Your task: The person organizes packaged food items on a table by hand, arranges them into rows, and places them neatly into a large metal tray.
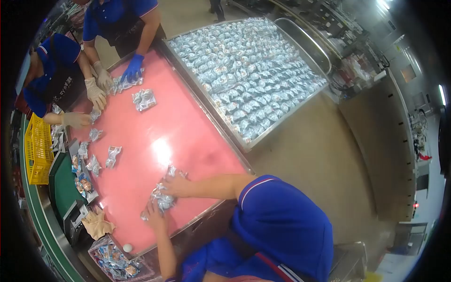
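Observation:
On the pink tabletop (197,141), near its front edge, lies a bunch of silver foil packets (164,199). My right hand (176,184) rests over the upper part of the bunch, its fingers curled round the packets. At the lower left end, my left hand (155,214) presses against the same packets with bent fingers. The fingertips of both hands are partly hidden among the foil. Loose silver packets (113,156) lie farther left, and a small group (143,100) sits toward the far end.
Two co-workers in blue shirts handle packets at the far end; one blue glove (133,67) shows there. A metal tray of packets (249,75) stands beyond the right edge. At left are a yellow crate (38,149) and a green conveyor (63,183); beige gloves (97,223) lie near a packet-filled bin (115,261).

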Tool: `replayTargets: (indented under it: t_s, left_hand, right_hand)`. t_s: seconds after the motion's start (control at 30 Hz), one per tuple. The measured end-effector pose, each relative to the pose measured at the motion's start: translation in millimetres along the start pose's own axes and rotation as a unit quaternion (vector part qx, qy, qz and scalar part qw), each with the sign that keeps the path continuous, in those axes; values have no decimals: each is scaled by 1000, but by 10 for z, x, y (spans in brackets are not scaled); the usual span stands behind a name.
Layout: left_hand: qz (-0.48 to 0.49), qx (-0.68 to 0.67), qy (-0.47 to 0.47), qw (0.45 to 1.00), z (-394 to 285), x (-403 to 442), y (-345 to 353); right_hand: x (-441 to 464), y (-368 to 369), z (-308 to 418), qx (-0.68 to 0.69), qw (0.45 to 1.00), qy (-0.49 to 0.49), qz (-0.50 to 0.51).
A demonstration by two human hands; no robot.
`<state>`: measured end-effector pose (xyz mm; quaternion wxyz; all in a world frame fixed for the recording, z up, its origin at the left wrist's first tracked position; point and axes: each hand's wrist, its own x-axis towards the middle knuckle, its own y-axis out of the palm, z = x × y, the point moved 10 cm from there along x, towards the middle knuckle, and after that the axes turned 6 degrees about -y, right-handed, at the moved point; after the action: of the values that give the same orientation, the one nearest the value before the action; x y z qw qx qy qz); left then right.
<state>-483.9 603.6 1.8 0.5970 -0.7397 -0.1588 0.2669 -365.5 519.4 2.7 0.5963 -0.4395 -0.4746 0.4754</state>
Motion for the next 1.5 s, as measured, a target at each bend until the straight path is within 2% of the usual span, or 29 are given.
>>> replayTargets:
  t_s: [0.13, 0.2, 0.23, 0.33, 0.4, 0.5, 0.6, 0.73, 0.83, 0.87, 0.9, 0.97, 1.0, 1.1, 1.23, 1.33, 1.4, 1.5]
  left_hand:
    - [-10, -79, -27, 996, -240, -382, 127]
    - [-51, -166, -7, 985, -403, -544, 314]
    - [-41, -176, -14, 983, -530, -592, 324]
    - [-7, -179, -24, 983, -1128, -833, 112]
    - [-1, -170, -26, 985, -1565, -933, -193]
    - [-26, -134, -52, 989, -1915, -1181, -446]
    - [-38, -93, -90, 991, -2224, -1533, -604]
    - [-74, -95, -120, 985, -2700, -2276, -399]
    - [-92, -159, -150, 971, -3226, -2863, 34]
    - [-90, -170, -172, 966, -3444, -3035, 154]
    - [-91, -221, -180, 954, -3680, -3243, 335]
    - [-107, -303, -181, 930, -4039, -3541, 590]
    - [-68, -309, -213, 924, -4236, -3676, 644]
    - [-77, -341, -229, 909, -4598, -3954, 800]
    - [-97, -280, -224, 928, -4769, -3985, 579]
    - [-106, -235, -221, 941, -4913, -3869, 363]
    - [-97, -219, -219, 946, -5151, -3657, 220]
    - [-104, -205, -127, 965, -5775, -3061, 19]
  right_hand:
    - [-291, -44, -57, 64, 995, -64, 46]
    - [-554, -246, -198, 136, 980, -60, 135]
    - [-694, -329, -258, 169, 968, -58, 178]
    - [-1131, -368, -441, 207, 962, -63, 164]
    - [-1368, -772, -516, 191, 967, -86, 144]
    - [-1653, -1260, -532, 165, 974, -117, 102]
    - [-1948, -1373, -426, 138, 977, -142, 85]
    - [-2645, -1527, -195, 113, 969, -204, 79]
    - [-3391, -1410, -112, 82, 959, -264, 64]
    - [-3651, -1273, -148, 105, 955, -230, 153]
    - [-3943, -1323, -117, 106, 946, -242, 188]
    - [-4346, -1481, -138, 103, 931, -261, 232]
    - [-4529, -1535, -124, 89, 926, -288, 225]
    - [-4935, -1474, -150, 98, 898, -301, 305]
    - [-4988, -1765, -168, 104, 903, -313, 275]
    - [-5013, -1843, -370, 126, 927, -318, 158]
    - [-5102, -1976, -685, 131, 941, -300, 84]
    - [-5346, -2261, -1521, 130, 962, -235, 41]
